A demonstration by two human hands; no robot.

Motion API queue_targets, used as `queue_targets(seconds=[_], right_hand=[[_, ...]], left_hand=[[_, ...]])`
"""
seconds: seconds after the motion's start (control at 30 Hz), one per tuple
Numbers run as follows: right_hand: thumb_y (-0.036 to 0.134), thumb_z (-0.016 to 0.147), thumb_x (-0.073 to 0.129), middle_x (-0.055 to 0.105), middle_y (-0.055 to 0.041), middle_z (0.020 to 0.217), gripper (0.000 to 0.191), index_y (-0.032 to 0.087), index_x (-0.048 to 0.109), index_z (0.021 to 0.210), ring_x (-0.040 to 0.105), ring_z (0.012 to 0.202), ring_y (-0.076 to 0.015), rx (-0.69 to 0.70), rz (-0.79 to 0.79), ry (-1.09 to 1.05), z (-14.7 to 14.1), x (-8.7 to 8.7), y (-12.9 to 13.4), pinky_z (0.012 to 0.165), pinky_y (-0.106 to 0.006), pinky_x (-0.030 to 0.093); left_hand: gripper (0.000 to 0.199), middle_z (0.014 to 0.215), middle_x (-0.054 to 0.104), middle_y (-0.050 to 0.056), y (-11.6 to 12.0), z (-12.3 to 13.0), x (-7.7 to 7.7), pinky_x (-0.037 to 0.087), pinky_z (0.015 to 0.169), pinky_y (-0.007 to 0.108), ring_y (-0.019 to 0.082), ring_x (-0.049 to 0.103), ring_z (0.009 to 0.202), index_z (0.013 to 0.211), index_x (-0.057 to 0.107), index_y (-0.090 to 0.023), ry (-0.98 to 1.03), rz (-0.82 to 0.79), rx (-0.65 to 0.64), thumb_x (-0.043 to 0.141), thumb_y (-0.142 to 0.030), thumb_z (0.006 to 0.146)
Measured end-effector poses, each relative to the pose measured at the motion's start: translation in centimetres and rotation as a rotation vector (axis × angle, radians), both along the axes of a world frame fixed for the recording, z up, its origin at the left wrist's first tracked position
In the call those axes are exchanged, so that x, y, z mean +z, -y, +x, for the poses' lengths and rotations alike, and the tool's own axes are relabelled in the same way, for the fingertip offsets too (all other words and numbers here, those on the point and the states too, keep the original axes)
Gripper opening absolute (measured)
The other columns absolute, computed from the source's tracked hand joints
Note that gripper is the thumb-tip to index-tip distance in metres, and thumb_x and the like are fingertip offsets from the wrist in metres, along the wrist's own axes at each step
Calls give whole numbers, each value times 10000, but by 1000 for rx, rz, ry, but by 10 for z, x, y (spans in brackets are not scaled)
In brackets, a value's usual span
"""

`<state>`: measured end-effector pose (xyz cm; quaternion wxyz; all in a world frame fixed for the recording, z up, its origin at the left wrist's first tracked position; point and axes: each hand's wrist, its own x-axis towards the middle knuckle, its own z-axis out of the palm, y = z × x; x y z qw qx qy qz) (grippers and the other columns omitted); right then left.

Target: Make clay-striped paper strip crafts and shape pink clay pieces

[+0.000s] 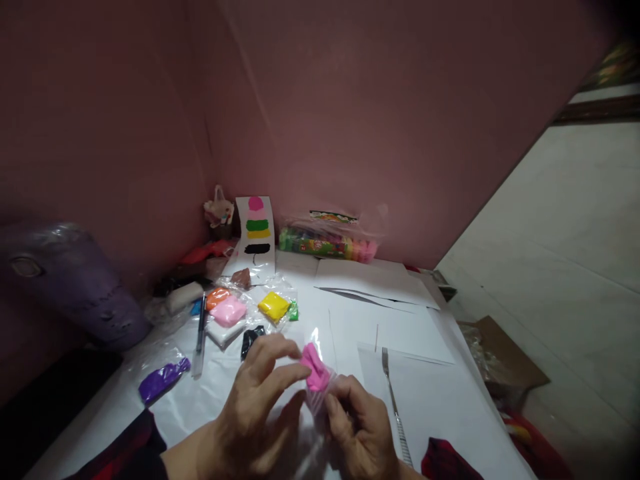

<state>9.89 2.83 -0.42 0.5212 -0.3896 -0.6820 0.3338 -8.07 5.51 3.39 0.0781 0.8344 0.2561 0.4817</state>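
A clear plastic bag [315, 403] with a bright pink lump of clay [316, 371] in it is between my hands near the bottom middle. My right hand [361, 423] pinches the bag's lower right side, its fingers curled. From the left, my left hand [260, 393] reaches to the pink clay, fingertips against its left side and fingers bent but apart. A black packet [253, 341] lies just behind my left hand. Yellow [274, 306], light pink [228, 311] and orange [217, 298] packets sit farther back. A purple packet [161, 381] is at the left.
A fork [393, 393] lies right of my right hand, on white paper. Beside the packets is a pen [201, 330]. At the back stand a card with painted colours [258, 230] and a bag of coloured sticks [325, 243]. A purple container [80, 287] stands far left.
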Motion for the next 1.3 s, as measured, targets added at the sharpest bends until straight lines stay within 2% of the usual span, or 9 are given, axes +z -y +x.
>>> queue_targets(seconds=[0.1,0.13,0.2,0.27,0.53,0.77,0.93,1.13,1.3], right_hand=[[280,938,435,490,19,625,195,202,536,791,455,500,-108,-4,217,130,0,-4,0,477,-225,361],[275,939,427,511,10,646,180,205,540,816,483,516,-116,5,272,166,0,-5,0,490,-230,377],[231,940,401,553,-10,694,155,210,537,868,537,549,-130,19,338,212,0,-5,0,511,-238,405],[161,931,380,573,-26,727,161,210,528,887,566,571,-138,2,364,241,0,-6,-1,532,-243,427],[107,927,368,577,-41,734,186,202,526,957,577,608,-159,-30,402,351,3,-11,-4,542,-266,428],[150,944,344,553,-19,628,184,206,494,854,520,507,-155,-115,460,514,4,-20,1,507,-297,389],[161,927,422,596,-44,661,129,210,541,922,510,516,-167,-288,504,545,1,-24,13,490,-287,404],[247,911,532,562,-24,592,101,239,573,819,539,486,-159,-226,244,270,2,-14,10,429,-252,401],[311,966,415,571,-13,643,219,214,517,798,522,477,-117,-169,83,106,-2,-7,5,419,-209,418]], left_hand=[[45,692,547,1,7,6,-1,388,560,242,123,489,607,830,503,-181,-68,-213,-100,527,-146,843],[102,638,520,-21,9,7,-3,346,504,225,104,448,542,777,476,-188,-99,-346,-74,525,-193,866],[178,635,521,-22,9,10,-5,339,498,215,99,445,541,752,457,-191,-146,-537,-79,468,-263,914],[204,683,546,-1,9,11,-6,367,533,217,110,470,584,774,455,-190,-171,-609,-114,393,-289,941],[177,683,593,26,7,14,-10,386,522,222,124,530,554,777,406,-203,-290,-511,-65,326,-237,931],[245,510,541,-19,7,18,-15,238,400,254,117,428,390,731,392,-216,-293,12,57,290,-213,954],[234,525,517,-34,9,19,-11,251,417,216,84,396,409,705,374,-210,-200,-126,-56,345,-216,937],[183,534,453,-52,10,15,-9,237,441,218,77,358,431,695,331,-213,-158,-219,-147,412,-127,835],[178,546,396,-56,8,11,-14,242,459,218,79,336,452,699,334,-213,-120,-355,-149,390,-128,845]])
